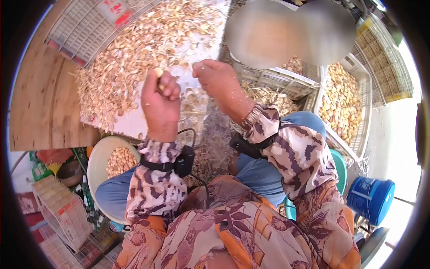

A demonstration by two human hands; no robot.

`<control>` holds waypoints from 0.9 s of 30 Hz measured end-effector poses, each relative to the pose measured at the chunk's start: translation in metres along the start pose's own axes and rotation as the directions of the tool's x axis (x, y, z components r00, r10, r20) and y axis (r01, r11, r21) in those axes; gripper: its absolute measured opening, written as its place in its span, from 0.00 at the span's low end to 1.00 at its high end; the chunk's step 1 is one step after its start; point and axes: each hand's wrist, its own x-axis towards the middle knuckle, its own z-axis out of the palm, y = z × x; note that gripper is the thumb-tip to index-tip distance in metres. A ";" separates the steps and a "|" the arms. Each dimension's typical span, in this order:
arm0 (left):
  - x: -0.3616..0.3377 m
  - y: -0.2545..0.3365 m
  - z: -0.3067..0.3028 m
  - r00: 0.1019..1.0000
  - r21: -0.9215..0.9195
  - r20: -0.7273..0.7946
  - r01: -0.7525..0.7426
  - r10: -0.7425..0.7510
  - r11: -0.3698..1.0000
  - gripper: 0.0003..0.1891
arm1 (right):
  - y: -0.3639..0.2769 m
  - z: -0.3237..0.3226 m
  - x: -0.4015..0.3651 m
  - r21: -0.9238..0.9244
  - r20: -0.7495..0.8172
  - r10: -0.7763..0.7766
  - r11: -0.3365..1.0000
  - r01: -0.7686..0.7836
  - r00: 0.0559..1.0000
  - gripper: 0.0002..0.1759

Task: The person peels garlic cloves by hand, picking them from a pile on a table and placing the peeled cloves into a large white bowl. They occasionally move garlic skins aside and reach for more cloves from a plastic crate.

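Note:
My left hand (160,107) is raised over the front edge of a white work surface (101,117), its fingers curled around a small pale bulb (158,71) that pokes out at the top by the thumb. To its right, my right hand (222,85) is closed in a pinch, fingertips pointing toward the left hand but apart from it. Whatever those fingertips hold, if anything, is too small to make out. Beyond both hands spreads a heap of small tan bulbs (143,47) with dry stems and husks.
A plastic crate (89,33) stands at the heap's back left. Crates of bulbs (342,98) sit on the right, near a blurred area. A pale tub (99,154) with bulbs is by my left knee, a blue bucket (369,199) at right. Stacked crates (62,208) stand lower left.

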 end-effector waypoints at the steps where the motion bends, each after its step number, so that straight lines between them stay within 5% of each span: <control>1: 0.010 0.005 -0.006 0.984 -0.153 0.169 0.089 -0.062 0.984 0.07 | 0.002 -0.007 0.003 0.079 0.058 0.048 0.995 -0.053 0.997 0.10; 2: 0.016 0.014 0.000 0.970 -0.150 0.206 0.159 -0.126 0.976 0.09 | 0.005 -0.012 0.003 0.080 0.018 0.055 0.995 -0.056 0.998 0.10; 4: 0.019 0.022 0.032 0.959 -0.095 0.226 0.197 -0.172 0.976 0.08 | 0.009 -0.013 -0.008 -0.432 0.195 -0.154 0.873 0.226 0.969 0.08; 5: 0.023 0.027 0.045 0.955 -0.045 0.233 0.202 -0.186 0.978 0.08 | 0.010 -0.013 -0.014 -0.431 0.180 -0.153 0.876 0.218 0.972 0.08; 7: 0.038 0.028 0.068 0.921 -0.003 0.371 0.130 -0.120 0.992 0.08 | 0.012 -0.009 -0.025 -0.684 0.372 -0.110 0.639 0.352 0.922 0.09; 11: 0.050 0.007 0.132 0.739 -0.039 0.664 -0.121 0.116 0.992 0.08 | 0.005 -0.006 -0.024 -0.754 0.406 0.002 0.565 0.334 0.914 0.11; 13: 0.050 -0.007 0.152 0.718 -0.079 0.687 -0.071 0.106 0.994 0.08 | 0.013 -0.011 -0.017 -0.719 0.542 -0.084 0.470 0.513 0.836 0.05; 14: 0.050 -0.016 0.163 0.695 -0.113 0.714 -0.009 0.087 0.994 0.08 | 0.027 -0.008 -0.015 -0.663 0.449 -0.257 0.547 0.512 0.856 0.04; 15: 0.058 -0.017 0.167 0.610 -0.119 0.787 0.008 0.089 0.993 0.08 | 0.029 -0.007 -0.015 -0.635 0.426 -0.276 0.586 0.503 0.861 0.03; 19: 0.041 -0.011 0.220 0.597 0.013 0.801 -0.083 0.039 0.996 0.08 | 0.041 0.004 -0.007 -0.435 0.247 -0.444 0.743 0.508 0.861 0.06; 20: 0.044 -0.012 0.227 0.551 0.074 0.833 -0.025 -0.048 0.997 0.08 | 0.041 0.001 -0.008 -0.415 0.241 -0.461 0.746 0.520 0.854 0.06; 22: 0.044 -0.064 0.244 0.431 -0.013 0.900 -0.102 0.055 0.995 0.10 | 0.044 -0.005 -0.007 -0.399 0.243 -0.482 0.741 0.540 0.842 0.06; 23: 0.018 -0.100 0.259 0.603 0.187 0.797 -0.289 0.027 0.939 0.14 | 0.047 -0.011 -0.009 -0.405 0.241 -0.484 0.738 0.540 0.841 0.06; 24: 0.016 -0.113 0.254 0.457 0.593 0.776 -0.292 -0.435 0.750 0.21 | 0.052 -0.018 -0.010 -0.416 0.242 -0.487 0.730 0.543 0.839 0.06; 25: 0.029 -0.146 0.235 0.360 0.532 0.844 -0.464 -0.397 0.708 0.27 | 0.054 -0.023 -0.012 -0.433 0.263 -0.489 0.710 0.555 0.831 0.07; 26: 0.035 -0.148 0.225 0.412 0.604 0.797 -0.548 -0.442 0.579 0.29 | 0.052 -0.034 -0.016 -0.459 0.285 -0.499 0.679 0.573 0.819 0.07; 27: 0.045 -0.147 0.214 0.413 0.494 0.869 -0.756 -0.273 0.430 0.27 | 0.045 -0.044 -0.017 -0.488 0.313 -0.517 0.632 0.602 0.797 0.07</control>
